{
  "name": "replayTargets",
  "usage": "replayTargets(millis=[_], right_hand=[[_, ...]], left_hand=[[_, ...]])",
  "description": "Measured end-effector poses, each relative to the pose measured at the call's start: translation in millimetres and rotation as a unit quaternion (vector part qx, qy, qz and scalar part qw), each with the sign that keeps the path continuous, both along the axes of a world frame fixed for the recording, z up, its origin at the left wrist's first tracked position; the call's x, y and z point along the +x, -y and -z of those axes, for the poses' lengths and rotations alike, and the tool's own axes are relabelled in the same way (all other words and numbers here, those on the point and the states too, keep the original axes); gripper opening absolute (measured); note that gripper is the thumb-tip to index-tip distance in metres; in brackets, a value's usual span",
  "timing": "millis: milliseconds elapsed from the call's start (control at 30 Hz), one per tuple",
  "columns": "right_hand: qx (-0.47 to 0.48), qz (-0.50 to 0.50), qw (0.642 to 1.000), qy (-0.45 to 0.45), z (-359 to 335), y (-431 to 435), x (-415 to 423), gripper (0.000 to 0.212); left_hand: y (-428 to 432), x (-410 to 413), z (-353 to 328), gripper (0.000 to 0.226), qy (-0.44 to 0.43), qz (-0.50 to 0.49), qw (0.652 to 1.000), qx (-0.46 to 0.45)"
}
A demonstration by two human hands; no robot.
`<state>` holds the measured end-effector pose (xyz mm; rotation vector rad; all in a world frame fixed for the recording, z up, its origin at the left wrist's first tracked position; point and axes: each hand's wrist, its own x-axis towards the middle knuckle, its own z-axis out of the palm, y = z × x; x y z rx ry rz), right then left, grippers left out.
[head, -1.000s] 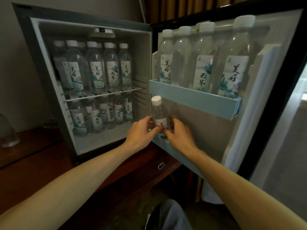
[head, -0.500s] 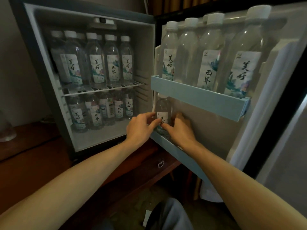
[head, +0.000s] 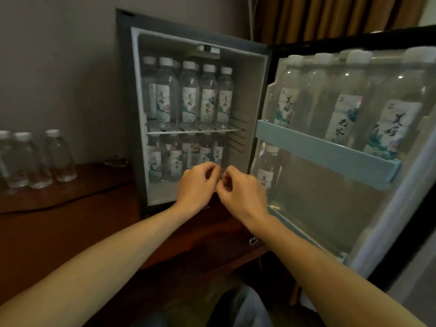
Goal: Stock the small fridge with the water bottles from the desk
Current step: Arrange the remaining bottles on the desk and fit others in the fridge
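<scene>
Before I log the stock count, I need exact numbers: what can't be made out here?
Head view only.
- Desk bottles: the row is cut off by the left edge.
- Fridge upper shelf: back rows hidden behind the front bottles.
- Lower-shelf bottles: dim, partly covered by the left hand.
- Lone bottle on the lower door shelf: blurred, lower part partly hidden by the right hand.

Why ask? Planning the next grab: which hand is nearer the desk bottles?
Left. The left hand lies right of the bottles; the right hand is further right.

Pleated curtain (brown), grey wall
</scene>
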<state>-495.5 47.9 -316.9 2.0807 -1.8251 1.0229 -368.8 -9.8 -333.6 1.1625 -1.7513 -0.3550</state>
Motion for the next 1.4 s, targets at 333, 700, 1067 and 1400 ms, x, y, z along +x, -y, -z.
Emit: replayTargets(millis=[333,700,1067,1400], right_hand=[[0.053,-0.228,0.972,0.006,24.8,20.5,162.8,0.014],[0.219,-0.253,0.926,0.175,58.9,121.2,324.5,0.045],[0.225,-0.239,0.914,0.238,90.8,263.7,422.6,0.063],[0.237,-0.255,0.878,0.327,103.5,313.8,474.5,0.068]], left_hand=[[-39.9,189.3,32.0,0.019,-0.077,-0.215,0.974,0.000],[-17.5,357.6,64.8,0.020,-0.086,-0.326,0.936,0.101],[105.4,425.5,94.7,0.038,-0.013,-0.321,0.938,0.130],[157.6,444.1,104.3,0.050,0.016,-0.325,0.935,0.143]])
